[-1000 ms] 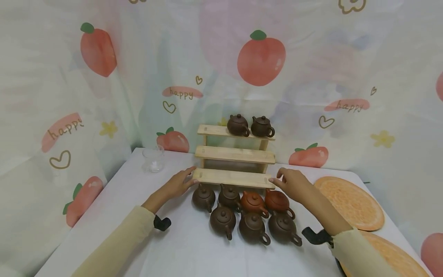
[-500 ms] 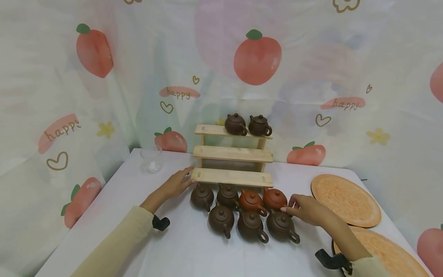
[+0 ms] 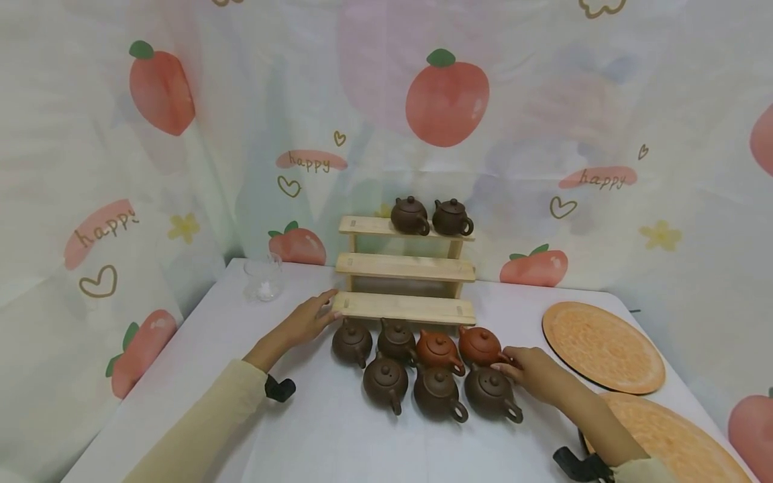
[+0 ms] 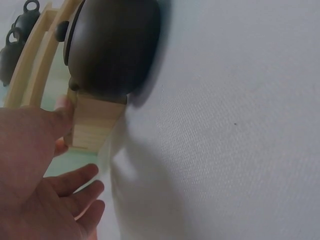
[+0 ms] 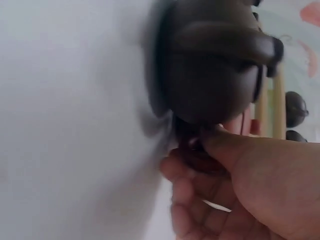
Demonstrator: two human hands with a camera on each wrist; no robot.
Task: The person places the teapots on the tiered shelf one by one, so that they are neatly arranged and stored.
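My right hand (image 3: 537, 373) pinches the handle of the right-hand reddish-brown teapot (image 3: 480, 345) between thumb and fingers. In the right wrist view a dark brown teapot (image 5: 210, 85) stands close in front and hides most of the reddish one. At the left end of a three-step wooden rack (image 3: 404, 307), my left hand (image 3: 304, 323) grips the lowest board, thumb in front and a finger behind; its other fingers stick out free. A dark teapot (image 4: 115, 47) sits beside that board end. Another reddish-brown teapot (image 3: 437, 350) stands to the left of the held one.
Several dark teapots (image 3: 385, 382) crowd in two rows before the rack. Two more dark teapots (image 3: 410, 215) stand on its top board. A clear glass vessel (image 3: 263, 278) is at the back left. Round orange-patterned mats (image 3: 604, 345) lie on the right.
My right hand has left the rack's right end, come down and toward me, and taken hold of the reddish-brown teapot's handle. My left hand stays at the rack's left end.
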